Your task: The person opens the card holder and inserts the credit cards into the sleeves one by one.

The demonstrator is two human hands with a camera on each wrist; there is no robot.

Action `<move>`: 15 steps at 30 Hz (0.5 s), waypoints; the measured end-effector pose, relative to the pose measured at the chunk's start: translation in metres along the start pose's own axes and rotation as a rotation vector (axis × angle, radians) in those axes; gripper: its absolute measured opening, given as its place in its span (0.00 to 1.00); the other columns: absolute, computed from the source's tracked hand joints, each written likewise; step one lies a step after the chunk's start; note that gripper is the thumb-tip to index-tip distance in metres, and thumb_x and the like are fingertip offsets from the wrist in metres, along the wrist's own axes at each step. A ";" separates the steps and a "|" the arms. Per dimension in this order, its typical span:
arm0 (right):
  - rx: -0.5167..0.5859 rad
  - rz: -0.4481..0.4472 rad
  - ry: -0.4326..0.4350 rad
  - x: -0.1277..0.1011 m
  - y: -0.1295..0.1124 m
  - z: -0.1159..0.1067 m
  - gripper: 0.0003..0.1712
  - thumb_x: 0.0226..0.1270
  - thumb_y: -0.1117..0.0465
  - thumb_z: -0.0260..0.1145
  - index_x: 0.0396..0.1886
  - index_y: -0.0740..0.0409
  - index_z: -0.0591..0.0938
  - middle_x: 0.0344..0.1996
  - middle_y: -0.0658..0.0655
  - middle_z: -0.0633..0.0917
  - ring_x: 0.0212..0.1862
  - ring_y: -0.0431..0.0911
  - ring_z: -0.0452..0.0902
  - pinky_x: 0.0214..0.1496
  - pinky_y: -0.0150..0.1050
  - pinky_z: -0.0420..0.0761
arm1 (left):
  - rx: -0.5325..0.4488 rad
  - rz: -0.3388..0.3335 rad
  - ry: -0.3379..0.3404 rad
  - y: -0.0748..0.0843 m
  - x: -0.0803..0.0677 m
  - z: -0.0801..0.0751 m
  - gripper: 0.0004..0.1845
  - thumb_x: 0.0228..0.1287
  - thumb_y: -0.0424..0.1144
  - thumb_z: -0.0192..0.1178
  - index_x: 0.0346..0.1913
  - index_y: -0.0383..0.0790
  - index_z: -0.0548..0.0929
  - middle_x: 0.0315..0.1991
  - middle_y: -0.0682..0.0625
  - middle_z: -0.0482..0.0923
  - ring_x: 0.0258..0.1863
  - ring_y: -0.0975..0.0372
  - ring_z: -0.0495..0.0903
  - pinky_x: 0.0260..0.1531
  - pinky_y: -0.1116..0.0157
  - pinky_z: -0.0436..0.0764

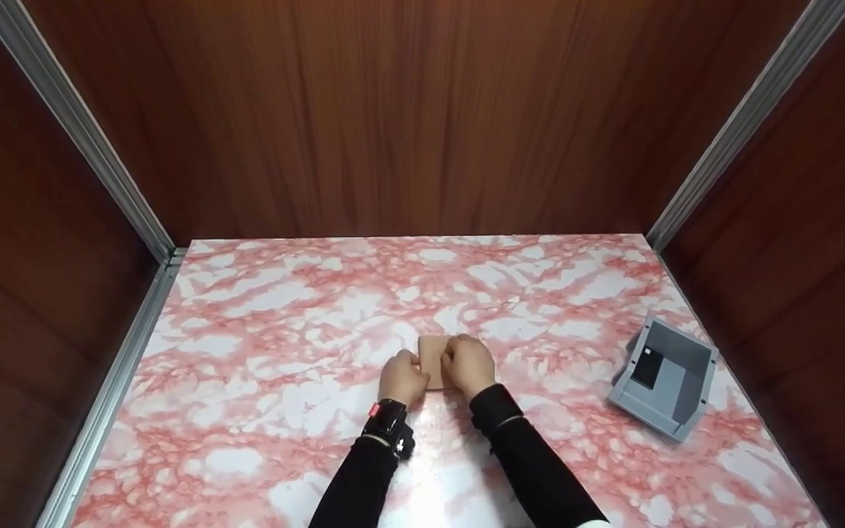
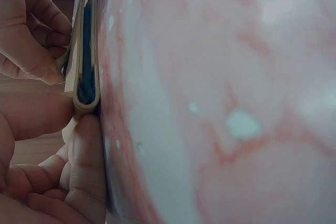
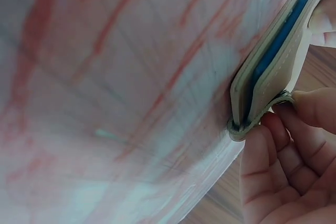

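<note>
A folded tan leather wallet [image 1: 433, 356] lies on the table in front of me. Blue lining or contents show between the layers of the wallet [image 3: 275, 69] in both wrist views. My left hand [image 1: 403, 378] pinches its folded left edge between thumb and finger; in the left wrist view that fold of the wallet [image 2: 86, 106] is at the fingertips. At the opposite side, my right hand [image 1: 472, 365] pinches a short strap [image 3: 281, 99] that wraps round the wallet's edge. The right fingers hide the wallet's right part in the head view.
To the right on the red-and-white marbled table [image 1: 261, 411] stands a grey open bin [image 1: 670, 396], turned at an angle. Inside it is a black rectangular item [image 1: 647, 369] with a small white spot. Dark wood panels [image 1: 408, 117] and metal rails enclose the back and sides.
</note>
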State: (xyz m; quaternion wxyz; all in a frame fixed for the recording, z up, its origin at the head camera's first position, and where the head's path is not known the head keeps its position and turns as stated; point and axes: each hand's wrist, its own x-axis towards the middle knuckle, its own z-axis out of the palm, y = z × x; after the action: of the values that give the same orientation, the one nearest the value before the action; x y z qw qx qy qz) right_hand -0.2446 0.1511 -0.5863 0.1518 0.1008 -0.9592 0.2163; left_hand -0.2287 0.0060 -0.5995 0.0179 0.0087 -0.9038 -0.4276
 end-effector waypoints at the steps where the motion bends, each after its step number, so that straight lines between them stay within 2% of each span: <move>1: 0.005 -0.001 0.001 0.000 0.001 0.000 0.09 0.54 0.66 0.71 0.20 0.58 0.79 0.23 0.55 0.79 0.29 0.54 0.78 0.34 0.49 0.78 | 0.000 0.000 -0.001 0.000 0.000 0.000 0.15 0.49 0.31 0.70 0.41 0.31 0.80 0.29 0.46 0.80 0.32 0.53 0.80 0.40 0.54 0.79; 15: 0.115 0.036 -0.033 0.002 0.009 0.000 0.09 0.55 0.67 0.68 0.19 0.57 0.78 0.21 0.54 0.78 0.27 0.51 0.76 0.35 0.47 0.77 | 0.025 0.021 0.018 -0.002 0.000 0.001 0.15 0.48 0.32 0.71 0.39 0.32 0.81 0.30 0.45 0.80 0.34 0.51 0.80 0.40 0.54 0.79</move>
State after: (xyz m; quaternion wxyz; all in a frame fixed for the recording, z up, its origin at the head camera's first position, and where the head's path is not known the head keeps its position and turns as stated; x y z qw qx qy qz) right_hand -0.2491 0.1583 -0.5889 0.1260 0.0959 -0.9492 0.2721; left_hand -0.2289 0.0058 -0.6014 0.0305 0.0032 -0.9090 -0.4157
